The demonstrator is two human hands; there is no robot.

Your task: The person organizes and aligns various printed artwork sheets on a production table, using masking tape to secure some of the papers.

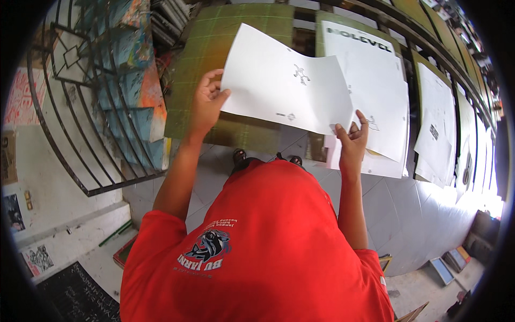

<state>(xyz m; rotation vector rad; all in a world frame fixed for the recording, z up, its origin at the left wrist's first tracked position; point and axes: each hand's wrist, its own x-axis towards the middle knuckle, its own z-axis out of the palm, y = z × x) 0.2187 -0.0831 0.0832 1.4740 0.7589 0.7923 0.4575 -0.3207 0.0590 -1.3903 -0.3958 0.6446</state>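
Between my two hands I hold up a large white paper sheet (263, 80) with a small dark drawing and a tiny mark near its lower edge. My left hand (208, 99) pinches its left edge, thumb on the face. The lower right corner sits between the thumb and fingers of my right hand (352, 137), and the sheet bends there. Behind it lies a greenish-yellow board (206, 53) with a pale line grid. To the right, partly behind my right hand, several white printed sheets (378, 91) are stacked on another board.
More boards with white sheets (437, 118) run along the dark metal rack (402, 21) on the right. A curved black metal railing (70, 155) stands at left, before paint-stained blue steps (134, 123). Grey tiled floor (386, 198) lies below. Frames (442, 271) rest at lower right.
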